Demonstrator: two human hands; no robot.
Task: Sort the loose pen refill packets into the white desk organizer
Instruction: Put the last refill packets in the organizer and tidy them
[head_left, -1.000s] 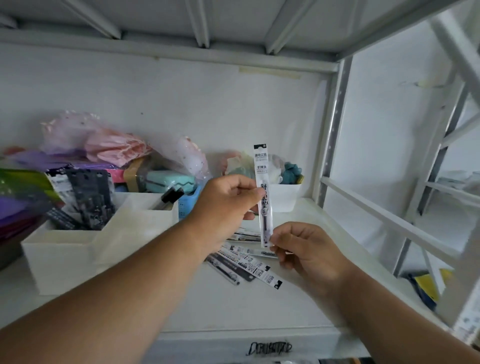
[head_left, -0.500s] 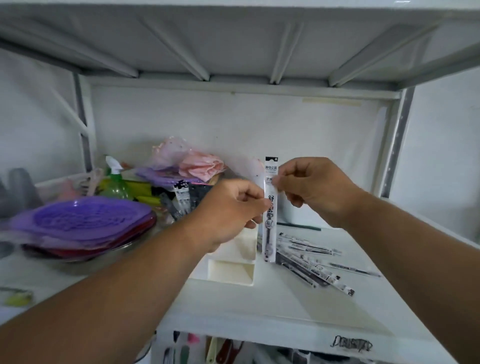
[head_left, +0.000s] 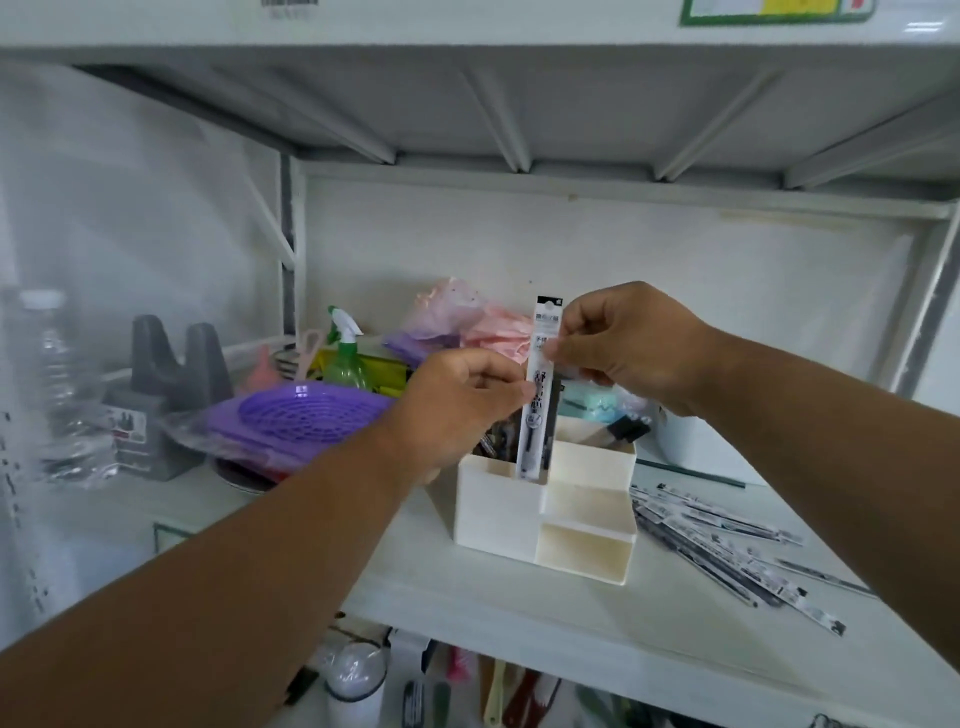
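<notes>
Refill packet (head_left: 540, 395) stands upright between both hands: left hand (head_left: 457, 410) pinches its mid-section w/ fingertips, right hand (head_left: 628, 348) pinches the upper part. Both closed on it. Lower end dips into the tall rear-left compartment of the white desk organizer (head_left: 498, 509), a boxy, matte plastic unit w/ stepped front trays. Packet is a slim, glossy clear sleeve w/ black header. More loose packets (head_left: 727, 540) lie fanned on the white shelf (head_left: 519, 613), right of the organizer. Purple perforated basket (head_left: 301, 421) sits to the left.
</notes>
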